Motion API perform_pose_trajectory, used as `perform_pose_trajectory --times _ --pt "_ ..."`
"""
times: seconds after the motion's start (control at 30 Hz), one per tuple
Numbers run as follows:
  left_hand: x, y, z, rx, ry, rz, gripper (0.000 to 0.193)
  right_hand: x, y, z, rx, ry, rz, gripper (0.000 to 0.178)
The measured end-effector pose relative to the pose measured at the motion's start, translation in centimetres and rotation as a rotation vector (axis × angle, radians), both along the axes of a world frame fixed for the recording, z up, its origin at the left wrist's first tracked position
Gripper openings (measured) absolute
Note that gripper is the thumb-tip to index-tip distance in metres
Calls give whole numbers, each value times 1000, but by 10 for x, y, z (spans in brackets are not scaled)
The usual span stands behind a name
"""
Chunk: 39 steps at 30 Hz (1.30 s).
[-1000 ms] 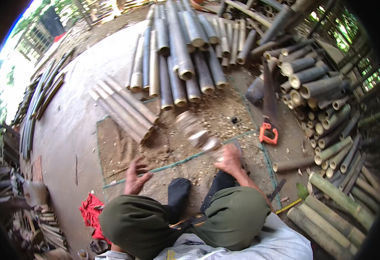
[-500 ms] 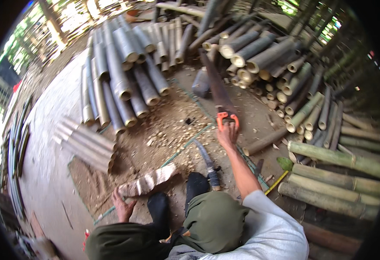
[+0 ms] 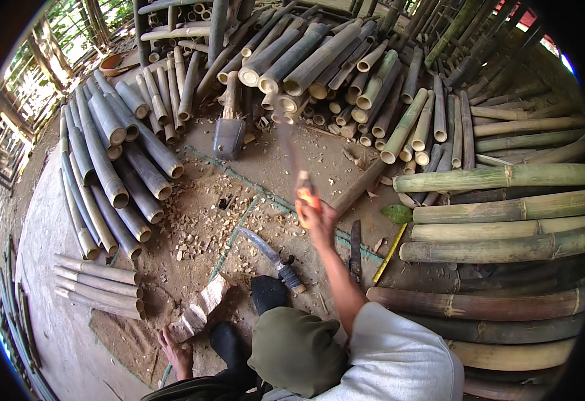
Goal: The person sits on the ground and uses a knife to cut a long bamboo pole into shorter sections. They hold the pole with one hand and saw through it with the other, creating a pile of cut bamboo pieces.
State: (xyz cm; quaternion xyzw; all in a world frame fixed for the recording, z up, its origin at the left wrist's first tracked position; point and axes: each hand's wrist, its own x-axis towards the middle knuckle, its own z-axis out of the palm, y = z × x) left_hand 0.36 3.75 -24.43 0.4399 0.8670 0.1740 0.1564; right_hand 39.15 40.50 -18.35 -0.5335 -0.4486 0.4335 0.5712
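My right hand (image 3: 316, 219) is wrapped round the orange handle of a handsaw (image 3: 308, 194), whose blade points away from me and is smeared by motion. At the near left, my left hand (image 3: 177, 354) has its fingers outstretched against the near end of a pale, rough-hewn wood block (image 3: 202, 306). That block lies slanted on the ground by my dark footwear (image 3: 269, 293). Between the block and my right arm lies a curved knife (image 3: 260, 244) with a dark wrapped handle. Right of my right forearm is a straight, dark, narrow blade-like tool (image 3: 355, 250).
Stacked bamboo lengths (image 3: 115, 154) lie at the far left, with a larger pile (image 3: 332, 67) at the back. Thick green poles (image 3: 493, 177) line the right side. A dark plastic container (image 3: 228, 139), wood chips (image 3: 202, 224) and a yellow tape strip (image 3: 390, 254) are on the ground.
The view has shifted, so the surroundings sit differently. The saw in my right hand has turned, its handle now seen nearly edge-on. My left hand stays by the wood block's end.
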Motion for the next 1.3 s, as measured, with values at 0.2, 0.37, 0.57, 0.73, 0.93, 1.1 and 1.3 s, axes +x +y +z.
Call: perform_pose_trajectory --times 0.2,0.37,0.57,0.73,0.93,1.1,1.3 --pt "-8 -2 -3 -10 -20 -9 92 151 -24 -21 -72 -367 -594 29" --pt "-10 -1 -16 -11 -61 26 85 247 -15 -57 -161 -282 -627 49" --pt "-20 -19 6 -82 -14 27 81 175 -45 -49 -79 -1174 -664 42" --pt "10 -17 23 -169 -44 67 70 37 -95 -54 140 -1046 159 35" --pt "45 -27 30 -294 -109 97 57 5 -152 -82 120 -1263 576 33" --pt "46 -30 20 -281 -78 61 54 15 -134 -63 -104 -764 644 32" --pt "61 3 -6 -272 -102 -46 51 122 -57 37 -458 396 564 30"
